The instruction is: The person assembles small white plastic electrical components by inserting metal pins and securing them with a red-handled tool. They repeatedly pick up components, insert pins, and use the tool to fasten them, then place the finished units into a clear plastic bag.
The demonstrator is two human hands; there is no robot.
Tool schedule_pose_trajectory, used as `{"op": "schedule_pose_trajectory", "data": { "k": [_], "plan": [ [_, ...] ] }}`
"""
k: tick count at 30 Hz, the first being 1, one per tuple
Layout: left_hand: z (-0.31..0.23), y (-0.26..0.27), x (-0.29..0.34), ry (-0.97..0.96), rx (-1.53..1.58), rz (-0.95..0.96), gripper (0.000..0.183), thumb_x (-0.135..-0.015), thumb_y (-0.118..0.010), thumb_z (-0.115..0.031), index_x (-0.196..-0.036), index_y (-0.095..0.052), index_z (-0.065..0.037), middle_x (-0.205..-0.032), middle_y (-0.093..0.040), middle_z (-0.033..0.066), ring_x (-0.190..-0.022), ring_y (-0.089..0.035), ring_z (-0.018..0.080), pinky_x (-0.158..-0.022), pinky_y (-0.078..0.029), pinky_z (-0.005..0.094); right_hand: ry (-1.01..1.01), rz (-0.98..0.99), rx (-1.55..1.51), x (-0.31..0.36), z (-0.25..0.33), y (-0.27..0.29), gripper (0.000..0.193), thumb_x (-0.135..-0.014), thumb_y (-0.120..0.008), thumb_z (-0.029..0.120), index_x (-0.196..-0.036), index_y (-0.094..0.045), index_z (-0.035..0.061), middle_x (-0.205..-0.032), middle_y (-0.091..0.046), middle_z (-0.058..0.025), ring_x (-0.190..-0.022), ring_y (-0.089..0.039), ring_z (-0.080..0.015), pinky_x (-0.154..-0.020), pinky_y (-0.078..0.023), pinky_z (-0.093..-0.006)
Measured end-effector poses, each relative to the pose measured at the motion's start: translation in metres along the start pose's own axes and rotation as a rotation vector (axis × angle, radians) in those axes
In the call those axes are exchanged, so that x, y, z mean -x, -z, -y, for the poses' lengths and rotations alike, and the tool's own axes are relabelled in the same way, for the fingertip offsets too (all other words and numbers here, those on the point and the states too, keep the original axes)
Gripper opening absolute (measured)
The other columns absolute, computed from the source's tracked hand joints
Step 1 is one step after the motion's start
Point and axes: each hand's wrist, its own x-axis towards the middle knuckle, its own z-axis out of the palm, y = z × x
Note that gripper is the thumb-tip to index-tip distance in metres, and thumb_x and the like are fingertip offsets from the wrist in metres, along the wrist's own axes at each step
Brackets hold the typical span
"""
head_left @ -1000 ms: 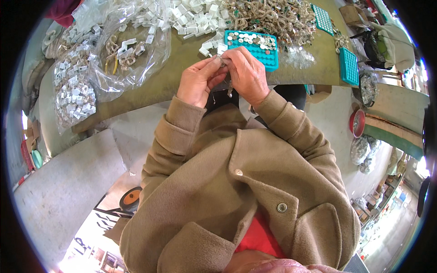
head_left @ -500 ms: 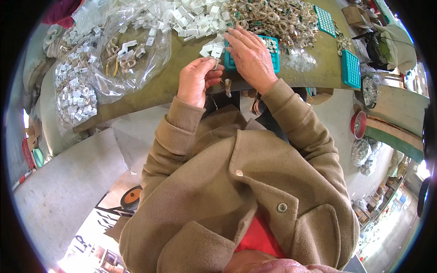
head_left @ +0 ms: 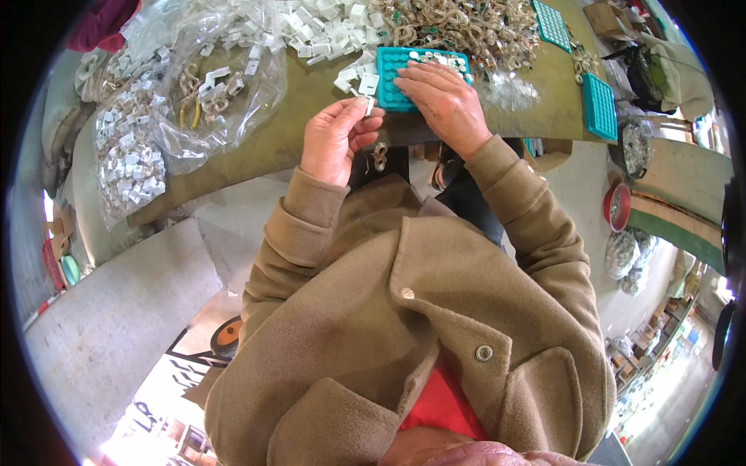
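Between the thumb and fingers of my left hand (head_left: 334, 141), which is closed, is a small white plastic housing (head_left: 368, 106). Below that hand hangs a small coiled cable bundle (head_left: 380, 156), partly in front of the table edge. My right hand (head_left: 449, 107) lies over the right part of a teal tray (head_left: 392, 93) with round pockets, its fingers stretched out toward the small round white pieces (head_left: 435, 57) in it. Its fingertips' undersides are hidden. Loose white housings (head_left: 368, 84) rest on the table just left of the tray.
A heap of white housings (head_left: 330, 31) and a heap of coiled cables (head_left: 466, 27) cover the far table. Clear plastic bags (head_left: 225, 116) with assembled pieces lie left. More teal trays (head_left: 599, 109) and small clear pieces (head_left: 509, 97) are at right.
My right hand has shifted right and slightly toward me across the tray, uncovering its left pockets. My left hand stays almost in place, while the hanging cable has swung left.
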Motion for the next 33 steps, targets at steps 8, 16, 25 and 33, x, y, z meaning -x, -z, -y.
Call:
{"op": "schedule_pose_trajectory", "data": {
  "k": [8,16,25,33],
  "plan": [
    [0.006,-0.009,0.005,0.0,0.064,0.013,0.02,-0.096,-0.063,-0.017,-0.108,-0.065,-0.002,-0.101,-0.071,0.0099,-0.086,-0.068,0.013,-0.073,-0.057,0.0252,-0.136,-0.189,-0.13,-0.002,0.001,0.009,0.015,-0.084,-0.068,0.007,-0.096,-0.076,0.0108,-0.101,-0.067,-0.005,-0.097,-0.063,-0.0233,-0.085,-0.05,-0.0358],
    [0.008,-0.025,0.013,0.03,-0.002,0.084,0.025,-0.097,-0.057,-0.009,-0.119,-0.06,0.004,-0.11,-0.069,0.0133,-0.098,-0.069,0.0159,-0.078,-0.059,0.0232,-0.49,-0.224,-0.603,0.007,0.032,0.026,0.019,-0.088,-0.065,0.001,-0.104,-0.074,0.0062,-0.086,-0.066,-0.006,-0.077,-0.061,-0.0145,-0.071,-0.05,-0.0259],
    [0.018,-0.04,0.024,0.014,-0.07,0.141,0.027,-0.096,-0.061,-0.01,-0.12,-0.062,0.003,-0.105,-0.07,0.0091,-0.095,-0.069,0.014,-0.078,-0.06,0.0227,-0.44,-0.298,-0.52,0.019,0.056,0.028,0.02,-0.08,-0.068,-0.004,-0.098,-0.07,0.0053,-0.085,-0.065,-0.0065,-0.077,-0.062,-0.019,-0.068,-0.051,-0.0292],
    [0.029,-0.045,0.023,-0.106,-0.057,0.097,0.028,-0.094,-0.063,-0.007,-0.119,-0.063,0.004,-0.107,-0.069,0.0109,-0.095,-0.069,0.0165,-0.082,-0.059,0.0246,-0.116,-0.284,-0.256,0.023,0.048,0.029,0.018,-0.078,-0.064,-0.003,-0.093,-0.067,0.0059,-0.087,-0.067,-0.0076,-0.079,-0.062,-0.0284,-0.072,-0.051,-0.0357]
  ]
}}
